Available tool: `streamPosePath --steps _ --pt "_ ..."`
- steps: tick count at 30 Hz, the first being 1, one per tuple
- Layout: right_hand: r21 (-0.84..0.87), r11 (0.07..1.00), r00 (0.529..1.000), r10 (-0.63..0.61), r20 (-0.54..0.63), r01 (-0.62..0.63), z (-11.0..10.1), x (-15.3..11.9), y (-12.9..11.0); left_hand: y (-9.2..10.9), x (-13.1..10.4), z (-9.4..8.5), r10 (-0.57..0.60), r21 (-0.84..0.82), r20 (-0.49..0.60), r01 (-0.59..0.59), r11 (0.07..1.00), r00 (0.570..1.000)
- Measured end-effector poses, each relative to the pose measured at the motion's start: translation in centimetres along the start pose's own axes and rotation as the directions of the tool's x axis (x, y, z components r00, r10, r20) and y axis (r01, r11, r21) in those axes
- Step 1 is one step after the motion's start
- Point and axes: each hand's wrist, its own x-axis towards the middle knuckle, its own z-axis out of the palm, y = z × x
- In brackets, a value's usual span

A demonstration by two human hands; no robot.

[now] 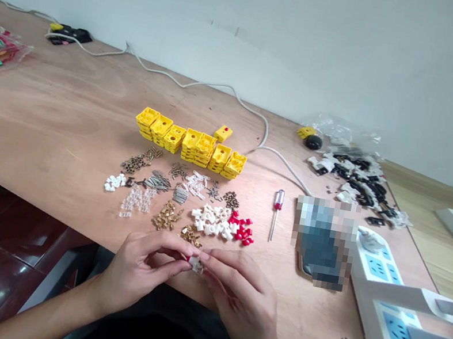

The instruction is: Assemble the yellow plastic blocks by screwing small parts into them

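Between my fingertips, above the table's near edge, is a small white and red plastic switch part [196, 263] with a brass-coloured bit at its right end. My left hand [143, 266] pinches its red left end with thumb and forefinger. On the other side, my right hand [237, 294] grips it with thumb and fingers, which partly hide it. Just beyond my hands lie brass clips [191, 236], more brass pieces [167, 216], white plastic parts [214, 221] and red plastic parts [245, 228]. Clear plastic blocks [137, 202] sit to the left of these.
Stacked yellow housings [189, 142] stand behind heaps of screws [135, 162] and metal strips [158, 181]. A screwdriver [277, 207] lies to the right, near a blurred phone [323, 242] and a power strip [376, 266]. Black and white parts [360, 181] are piled at the far right.
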Motion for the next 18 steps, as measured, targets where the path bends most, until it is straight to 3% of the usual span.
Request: streamPosePath --steps 7,18 --pt "0.031 0.999 1.0 0.011 0.01 -0.012 -0.01 -0.15 0.06 -0.16 -0.2 0.18 -0.065 -0.102 0.014 0.066 0.993 0.998" --pt "0.009 1.0 1.0 0.023 -0.009 -0.023 0.09 -0.27 0.07 0.07 -0.05 0.12 -0.067 -0.128 0.018 0.069 0.989 0.998"
